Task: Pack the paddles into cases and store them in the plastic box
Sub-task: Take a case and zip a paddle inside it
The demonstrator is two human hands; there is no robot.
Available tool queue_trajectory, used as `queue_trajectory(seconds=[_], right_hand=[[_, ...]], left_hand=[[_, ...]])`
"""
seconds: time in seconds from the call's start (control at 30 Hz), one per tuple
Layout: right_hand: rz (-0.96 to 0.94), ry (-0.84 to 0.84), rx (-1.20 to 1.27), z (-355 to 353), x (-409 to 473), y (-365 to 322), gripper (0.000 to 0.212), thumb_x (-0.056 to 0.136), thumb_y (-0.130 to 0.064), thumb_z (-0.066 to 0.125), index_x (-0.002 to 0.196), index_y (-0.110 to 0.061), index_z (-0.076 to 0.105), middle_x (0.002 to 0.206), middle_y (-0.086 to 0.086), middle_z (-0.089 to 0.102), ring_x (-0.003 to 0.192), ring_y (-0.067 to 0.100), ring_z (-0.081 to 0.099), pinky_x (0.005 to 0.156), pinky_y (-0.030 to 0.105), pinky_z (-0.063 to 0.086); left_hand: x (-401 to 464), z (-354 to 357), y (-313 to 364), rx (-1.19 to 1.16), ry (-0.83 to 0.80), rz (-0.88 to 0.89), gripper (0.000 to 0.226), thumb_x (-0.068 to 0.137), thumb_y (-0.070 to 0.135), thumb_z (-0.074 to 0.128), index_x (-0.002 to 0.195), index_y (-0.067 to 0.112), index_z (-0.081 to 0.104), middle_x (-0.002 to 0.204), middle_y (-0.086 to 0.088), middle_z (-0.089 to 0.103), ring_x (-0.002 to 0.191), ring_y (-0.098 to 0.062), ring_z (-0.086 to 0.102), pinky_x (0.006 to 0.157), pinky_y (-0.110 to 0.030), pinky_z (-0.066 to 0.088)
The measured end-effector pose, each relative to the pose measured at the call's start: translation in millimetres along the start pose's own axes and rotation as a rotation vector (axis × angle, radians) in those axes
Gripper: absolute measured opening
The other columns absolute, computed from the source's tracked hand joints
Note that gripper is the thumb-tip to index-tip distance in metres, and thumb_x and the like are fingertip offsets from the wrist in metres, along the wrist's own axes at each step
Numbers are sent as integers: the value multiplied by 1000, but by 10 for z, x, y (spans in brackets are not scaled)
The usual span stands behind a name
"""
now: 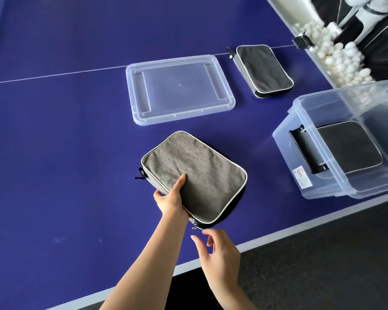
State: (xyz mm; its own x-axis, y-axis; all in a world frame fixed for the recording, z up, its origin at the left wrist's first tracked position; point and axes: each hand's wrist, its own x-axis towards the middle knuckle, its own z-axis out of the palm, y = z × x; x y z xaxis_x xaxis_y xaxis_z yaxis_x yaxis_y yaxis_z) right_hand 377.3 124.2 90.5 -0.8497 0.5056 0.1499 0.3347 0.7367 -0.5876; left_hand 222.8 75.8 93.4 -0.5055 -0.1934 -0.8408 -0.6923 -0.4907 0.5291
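A grey paddle case (pixel 197 175) with white piping lies flat on the blue table near me. My left hand (pixel 169 196) grips its near-left edge, thumb on top of the fabric. Just off the case's near corner, where a zipper pull (pixel 195 225) shows, my right hand (pixel 215 249) hovers with fingers spread and holds nothing. A second closed case (pixel 263 70) lies farther back. The clear plastic box (pixel 336 182) stands at the right with another dark case (pixel 349 148) lying inside it. No bare paddle is in sight.
The box's clear lid (pixel 179 90) lies upside down on the table behind the near case. A long trough of white balls (pixel 336 57) runs along the far right edge. The table's white-lined front edge (pixel 278 233) passes just right of my hands.
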Motion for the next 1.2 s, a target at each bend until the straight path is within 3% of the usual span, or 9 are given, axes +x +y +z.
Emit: queue_trajectory(seconds=[0.1,0.23,0.33,0.4,0.5,0.7,0.8,0.93,1.2], right_hand=[[30,74,-34,53,168,-126,35,64,-44,83,76,-17,65,60,-9,54,50,14,56,43,22,40],[38,163,-49,120,381,-280,34,65,-41,83,74,-16,62,59,-8,54,47,14,55,41,20,36],[33,206,-29,156,468,-386,25,73,-31,80,72,-17,60,59,-8,56,47,14,56,43,18,31],[-15,211,-35,173,497,-442,18,80,-33,69,73,-19,61,59,-9,57,48,13,56,44,18,31],[-90,199,-63,195,531,-541,20,82,-35,56,69,-20,62,56,-9,55,44,12,52,40,19,30],[-309,239,-135,232,576,-663,16,78,-24,57,69,-16,67,54,-7,58,42,13,52,41,19,31],[-315,225,-121,234,588,-746,16,79,-22,56,67,-16,65,53,-7,57,42,13,50,43,18,28],[-306,200,-117,218,601,-829,17,80,-22,56,65,-16,60,54,-7,53,42,13,49,40,19,28],[-313,232,-89,115,612,-821,17,78,-17,63,62,-12,59,54,-4,54,39,14,47,33,21,34]], left_hand=[[-74,83,128,-90,11,-27,68,60,23,91,112,18,47,108,-2,64,93,-24,66,85,-49,55],[-163,147,309,-177,13,22,68,62,21,90,114,15,46,102,-1,63,86,-20,66,65,-35,54],[-204,143,448,-222,26,76,66,61,20,90,110,15,47,98,0,63,82,-18,67,63,-33,55],[-203,129,530,-242,31,120,64,61,20,90,109,15,47,97,1,64,81,-16,67,59,-28,53],[-194,75,629,-266,38,174,64,60,19,90,107,16,47,102,-1,65,85,-17,68,69,-33,56],[-196,-8,825,-308,75,239,74,57,23,92,115,17,47,100,2,64,82,-14,66,58,-26,50],[-201,-47,906,-316,89,250,76,56,24,92,116,16,47,97,4,63,80,-12,65,57,-25,48],[-192,-105,989,-320,101,275,70,56,23,92,111,16,48,99,1,64,83,-15,66,64,-28,53],[-175,-208,1133,-270,140,339,81,52,28,92,121,16,51,109,1,66,95,-19,66,87,-39,56]])
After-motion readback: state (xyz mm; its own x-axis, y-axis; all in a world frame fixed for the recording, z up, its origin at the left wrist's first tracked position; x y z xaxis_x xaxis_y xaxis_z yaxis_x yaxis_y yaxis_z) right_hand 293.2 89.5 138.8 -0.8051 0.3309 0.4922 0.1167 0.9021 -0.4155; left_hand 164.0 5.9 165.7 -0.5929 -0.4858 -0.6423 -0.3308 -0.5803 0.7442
